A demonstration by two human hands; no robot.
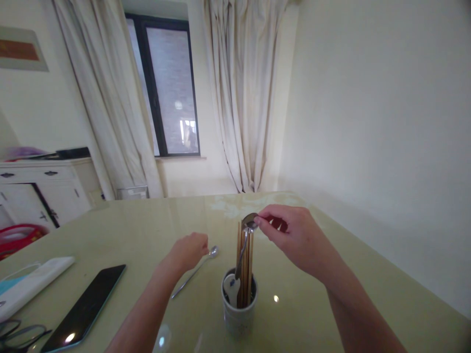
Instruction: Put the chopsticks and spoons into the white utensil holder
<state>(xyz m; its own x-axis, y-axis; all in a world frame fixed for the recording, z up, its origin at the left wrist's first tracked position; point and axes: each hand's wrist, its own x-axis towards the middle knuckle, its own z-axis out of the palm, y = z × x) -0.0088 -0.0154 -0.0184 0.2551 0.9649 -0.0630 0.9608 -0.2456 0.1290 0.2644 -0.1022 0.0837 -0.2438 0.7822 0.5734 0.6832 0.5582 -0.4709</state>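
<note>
My right hand (294, 235) pinches a metal spoon (250, 221) by its bowl, with the handle slanting down. The spoon is over a pale cup (240, 318). Wooden chopsticks (246, 274) stand upright in that cup beside a white ceramic spoon (231, 289) with a dark blue mark. Whether the metal spoon's lower end is inside the cup is hard to make out. My left hand (189, 251) is curled into a loose fist, its fingertips mostly hidden. Right by it, a second long-handled metal spoon (195, 272) lies on the table; I cannot tell if they touch.
On the left of the glossy greenish table (147, 235) lie a dark phone or tablet (88, 306), a white flat object (40, 282) and glasses (22, 336). A red object (22, 238) and a white cabinet (44, 189) are beyond. The wall (375, 122) borders the right side.
</note>
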